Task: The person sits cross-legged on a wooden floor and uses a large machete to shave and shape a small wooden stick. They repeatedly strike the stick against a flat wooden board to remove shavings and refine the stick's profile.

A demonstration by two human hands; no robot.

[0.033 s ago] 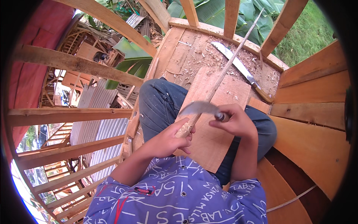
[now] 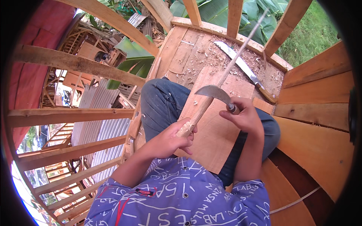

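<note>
My left hand (image 2: 174, 138) is closed round the thick near end of a long, tapering wooden stick (image 2: 205, 106), whose thin tip points away past the far railing. The near end shows pale, freshly cut facets. In my right hand (image 2: 245, 116) is a small sickle (image 2: 214, 91), gripped by its short wooden handle. Its curved blade lies over the stick, beyond my left hand; whether the edge touches the wood I cannot tell. A flat wooden board (image 2: 211, 145) rests across my lap beneath the stick, with a few shavings on it.
A machete (image 2: 241, 64) with a wooden handle lies on the shaving-strewn plank floor (image 2: 188, 49) ahead. Wooden railings (image 2: 75, 115) stand at the left, with corrugated roofing (image 2: 94, 128) below. A plank wall (image 2: 316, 109) closes the right side, and banana leaves (image 2: 211, 17) hang beyond the far rail.
My right hand and the sickle have moved a little right, the blade now farther up the stick from my left hand. My left hand stays nearly in place.
</note>
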